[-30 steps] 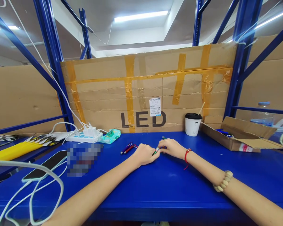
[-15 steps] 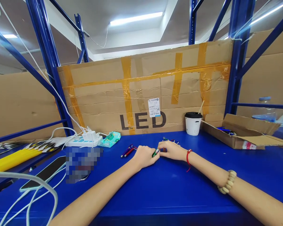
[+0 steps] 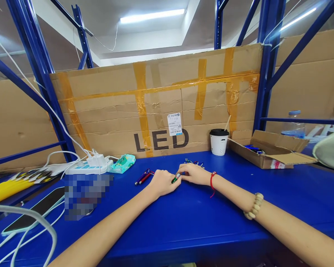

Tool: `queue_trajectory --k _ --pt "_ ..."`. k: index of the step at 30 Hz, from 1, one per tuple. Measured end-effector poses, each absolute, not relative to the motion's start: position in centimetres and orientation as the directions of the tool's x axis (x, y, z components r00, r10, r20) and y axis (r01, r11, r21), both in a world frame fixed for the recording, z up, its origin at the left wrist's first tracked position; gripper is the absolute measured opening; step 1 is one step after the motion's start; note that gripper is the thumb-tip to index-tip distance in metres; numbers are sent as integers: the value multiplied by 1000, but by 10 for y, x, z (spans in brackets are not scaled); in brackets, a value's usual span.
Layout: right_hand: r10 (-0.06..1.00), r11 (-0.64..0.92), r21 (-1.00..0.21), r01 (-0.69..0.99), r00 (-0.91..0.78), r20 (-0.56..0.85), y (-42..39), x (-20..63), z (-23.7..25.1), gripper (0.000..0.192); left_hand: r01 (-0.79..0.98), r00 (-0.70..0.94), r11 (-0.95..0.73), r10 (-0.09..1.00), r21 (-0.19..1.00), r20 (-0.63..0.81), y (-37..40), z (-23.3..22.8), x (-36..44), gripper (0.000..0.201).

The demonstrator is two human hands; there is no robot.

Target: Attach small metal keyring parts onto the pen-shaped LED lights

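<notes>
Small purple and red pens (image 3: 143, 177) lie left on the blue table (image 3: 183, 222). Left hand (image 3: 161, 182) is clenched on the small green metal pen (image 3: 176, 178); right hand (image 3: 193, 173) pinches its tip. Body is best kept steadied, tip worked only by fingertips.

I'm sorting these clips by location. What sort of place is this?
Probably a warehouse or small packing workstation: blue steel racking, a taped cardboard sheet marked LED as a backboard, and an open carton on the blue bench.
</notes>
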State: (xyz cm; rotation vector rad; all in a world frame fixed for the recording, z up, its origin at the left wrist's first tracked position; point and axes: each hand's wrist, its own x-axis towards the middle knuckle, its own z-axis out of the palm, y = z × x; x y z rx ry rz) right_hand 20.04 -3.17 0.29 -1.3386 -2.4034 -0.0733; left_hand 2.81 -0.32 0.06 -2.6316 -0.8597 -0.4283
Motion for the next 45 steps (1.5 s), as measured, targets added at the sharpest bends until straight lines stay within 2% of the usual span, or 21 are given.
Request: queue_trajectory --k 9,13,17,22,25,29,32,36,41,45 --pt "837 475 -122 871 -405 367 -33 200 4 13 639 744 -755 559 -147 365 -5 4 28 50" --pt "860 358 -147 922 -264 437 -36 205 11 14 662 727 -731 574 -164 376 -4 5 28 48" --pt "838 282 -200 938 -139 528 -37 209 15 16 688 711 -702 602 -184 364 -4 6 29 45" --pt "762 355 -225 908 -142 632 -39 206 15 18 706 694 -690 630 -158 348 -4 5 29 38" --pt "729 411 -343 844 -79 680 -39 202 15 23 724 666 -685 659 -87 349 -2 5 29 35" --pt "811 463 -605 648 -35 584 -36 197 13 32 725 657 -688 681 -23 324 -1 4 27 34" --pt "858 469 -728 500 -64 509 -34 193 9 32 709 669 -706 671 -4 320 0 4 27 32" --pt "866 474 -766 434 -69 496 -32 190 5 31 697 675 -717 663 13 324 1 3 27 31" --pt "865 456 -741 494 -49 499 -33 189 8 29 672 692 -739 649 46 317 1 2 25 30" --pt "904 395 -757 521 -75 420 -33 194 11 32 638 709 -765 629 92 318 3 2 24 26"
